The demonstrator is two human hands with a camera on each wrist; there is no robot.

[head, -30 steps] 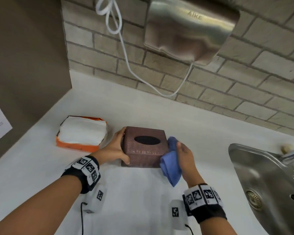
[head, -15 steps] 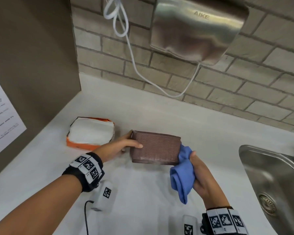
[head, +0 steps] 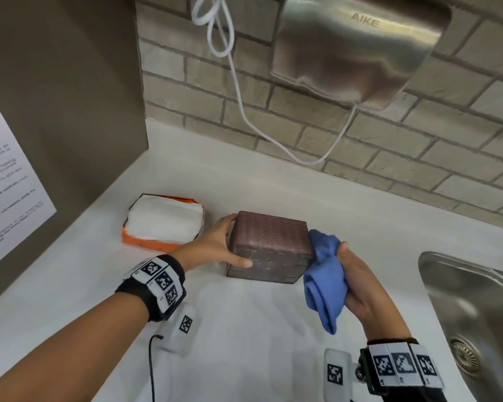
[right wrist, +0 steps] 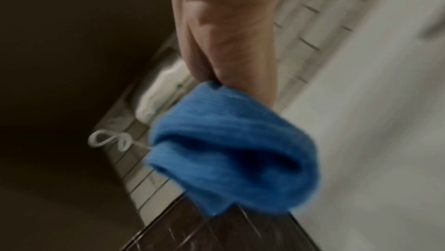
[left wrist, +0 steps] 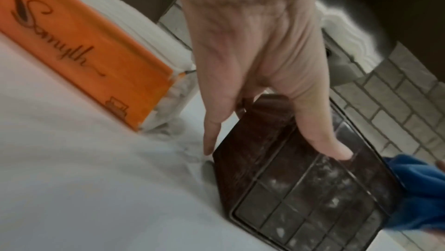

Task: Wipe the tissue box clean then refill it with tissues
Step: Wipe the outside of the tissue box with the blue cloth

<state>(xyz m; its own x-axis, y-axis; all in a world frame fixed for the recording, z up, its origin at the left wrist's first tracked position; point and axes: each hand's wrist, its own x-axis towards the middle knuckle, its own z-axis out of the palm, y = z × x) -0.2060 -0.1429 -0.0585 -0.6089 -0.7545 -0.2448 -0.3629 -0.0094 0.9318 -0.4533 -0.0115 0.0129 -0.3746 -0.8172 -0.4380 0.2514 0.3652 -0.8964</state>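
Note:
The brown woven tissue box [head: 270,236] lies tipped on its side on the white counter [head: 244,329], its dusty gridded underside [left wrist: 301,188] facing me. My left hand [head: 225,242] grips its left side, thumb on the underside and fingers behind. My right hand [head: 352,274] holds a bunched blue cloth [head: 324,274] that touches the box's right side. In the right wrist view the cloth [right wrist: 231,150] hangs over the box's edge [right wrist: 216,236]. An opened orange pack of white tissues [head: 163,221] sits left of the box.
A steel sink [head: 476,314] is set into the counter at the right. A metal hand dryer [head: 357,44] with a white cable [head: 238,91] hangs on the brick wall behind. A brown side wall with a paper notice [head: 9,181] bounds the left.
The box has been tipped from upright, opening on top, onto its side with the underside toward me. My right hand with the cloth stayed at its right side.

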